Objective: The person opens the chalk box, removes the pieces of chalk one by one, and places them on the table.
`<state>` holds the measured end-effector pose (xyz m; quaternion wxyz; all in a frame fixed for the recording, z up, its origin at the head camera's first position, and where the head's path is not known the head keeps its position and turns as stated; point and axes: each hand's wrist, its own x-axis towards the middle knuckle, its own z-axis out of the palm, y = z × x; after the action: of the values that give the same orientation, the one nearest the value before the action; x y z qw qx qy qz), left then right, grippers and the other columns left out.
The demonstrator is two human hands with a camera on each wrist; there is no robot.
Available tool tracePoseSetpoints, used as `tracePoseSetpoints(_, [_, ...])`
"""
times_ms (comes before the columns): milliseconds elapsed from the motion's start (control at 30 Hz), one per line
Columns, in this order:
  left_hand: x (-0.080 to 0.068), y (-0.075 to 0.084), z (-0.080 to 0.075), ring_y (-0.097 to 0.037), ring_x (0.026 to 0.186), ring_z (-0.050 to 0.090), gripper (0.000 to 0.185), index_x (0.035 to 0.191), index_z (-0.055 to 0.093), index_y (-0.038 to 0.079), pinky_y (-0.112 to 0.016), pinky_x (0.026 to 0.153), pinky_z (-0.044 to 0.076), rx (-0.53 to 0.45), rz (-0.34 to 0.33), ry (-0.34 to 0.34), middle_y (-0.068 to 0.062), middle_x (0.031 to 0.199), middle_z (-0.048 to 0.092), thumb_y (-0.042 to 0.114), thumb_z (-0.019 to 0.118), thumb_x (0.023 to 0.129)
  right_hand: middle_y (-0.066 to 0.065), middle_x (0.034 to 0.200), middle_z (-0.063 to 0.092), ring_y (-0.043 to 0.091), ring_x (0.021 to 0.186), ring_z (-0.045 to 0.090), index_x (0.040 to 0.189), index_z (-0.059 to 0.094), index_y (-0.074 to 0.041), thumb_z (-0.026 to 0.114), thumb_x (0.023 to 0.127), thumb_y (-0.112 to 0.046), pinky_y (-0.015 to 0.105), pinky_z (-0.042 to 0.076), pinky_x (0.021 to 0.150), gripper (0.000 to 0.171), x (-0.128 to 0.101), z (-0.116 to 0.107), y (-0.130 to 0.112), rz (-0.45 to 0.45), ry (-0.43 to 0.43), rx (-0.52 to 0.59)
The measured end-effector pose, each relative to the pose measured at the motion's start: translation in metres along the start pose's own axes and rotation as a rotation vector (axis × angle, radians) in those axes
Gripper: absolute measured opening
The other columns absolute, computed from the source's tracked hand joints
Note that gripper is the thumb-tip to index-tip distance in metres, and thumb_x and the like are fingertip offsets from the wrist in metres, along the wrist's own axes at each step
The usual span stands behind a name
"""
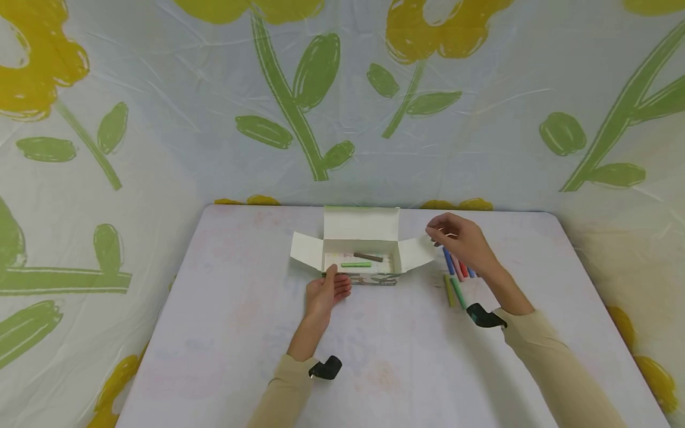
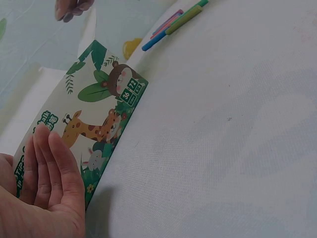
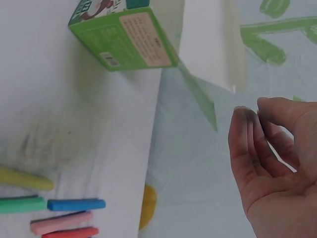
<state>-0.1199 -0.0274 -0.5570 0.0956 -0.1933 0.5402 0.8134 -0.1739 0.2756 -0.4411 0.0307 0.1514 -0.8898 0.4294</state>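
A cardboard box [image 1: 374, 279] with printed jungle animals stands at the middle of the table, its flaps spread. Inside lie a bright green chalk stick [image 1: 355, 264] and a brown chalk stick [image 1: 368, 257]. My left hand [image 1: 321, 294] holds the box's front wall near its left corner, thumb at the rim and fingers along the outside. Beyond the right flap, my right hand [image 1: 462, 241] is raised in the air, fingers loosely bent. In the right wrist view, a small gap shows between thumb and fingertips, with nothing visible in it.
Several chalk sticks lie right of the box, among them an olive stick [image 1: 448, 291], a green stick [image 1: 458, 292] and a blue stick [image 3: 77, 205]. Dusty smudges [image 3: 42, 141] mark the white table [image 1: 241, 333] nearby. A flower-printed cloth [image 1: 214, 89] hangs behind the table.
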Motion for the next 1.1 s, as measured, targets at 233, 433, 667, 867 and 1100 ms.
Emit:
tracePoseSetpoints(233, [0.0,-0.002,-0.001,-0.013,0.074,0.071,0.047,0.103,0.069,-0.013,-0.028,0.076,0.062,-0.005,0.008,0.0,-0.009,0.085,0.072,0.034,0.062,0.104,0.016,0.105,0.071,0.033,0.09,0.07,0.114,0.068,0.002,0.068,0.1,-0.011,0.012,0.053,0.073,0.019,0.018,0.018,-0.008,-0.035,-0.049,0.03])
tracePoseSetpoints(433, [0.0,-0.002,0.001,-0.014,0.072,0.071,0.044,0.099,0.069,-0.011,-0.027,0.074,0.062,-0.016,0.015,-0.001,-0.008,0.082,0.072,0.032,0.061,0.105,0.014,0.107,0.072,0.03,0.099,0.068,0.114,0.069,0.001,0.07,0.099,-0.011,0.022,0.057,0.085,0.019,0.026,0.038,-0.01,-0.054,-0.098,0.018])
tracePoseSetpoints(667, [0.0,-0.001,0.001,-0.013,0.072,0.071,0.045,0.098,0.07,-0.01,-0.026,0.073,0.062,-0.007,0.017,0.011,-0.008,0.082,0.072,0.034,0.061,0.105,0.015,0.108,0.071,0.032,0.101,0.069,0.116,0.068,0.005,0.07,0.099,-0.008,0.047,0.06,0.089,0.022,0.032,0.061,-0.01,-0.098,-0.187,0.039])
tracePoseSetpoints(867, [-0.001,0.001,0.002,-0.013,0.072,0.071,0.047,0.1,0.069,-0.011,-0.027,0.074,0.062,-0.003,0.005,0.019,-0.008,0.083,0.072,0.034,0.06,0.105,0.016,0.107,0.071,0.032,0.098,0.069,0.114,0.067,0.007,0.071,0.096,-0.002,0.049,0.06,0.087,0.021,0.035,0.08,-0.006,-0.138,-0.257,0.044])
tracePoseSetpoints(1100, [-0.001,0.0,0.002,-0.012,0.071,0.07,0.047,0.101,0.069,-0.013,-0.026,0.073,0.062,-0.011,0.01,0.011,-0.008,0.082,0.072,0.033,0.06,0.105,0.019,0.107,0.07,0.033,0.099,0.069,0.115,0.066,0.008,0.072,0.095,-0.003,0.05,0.059,0.088,0.023,0.039,0.097,-0.005,-0.166,-0.375,0.049])
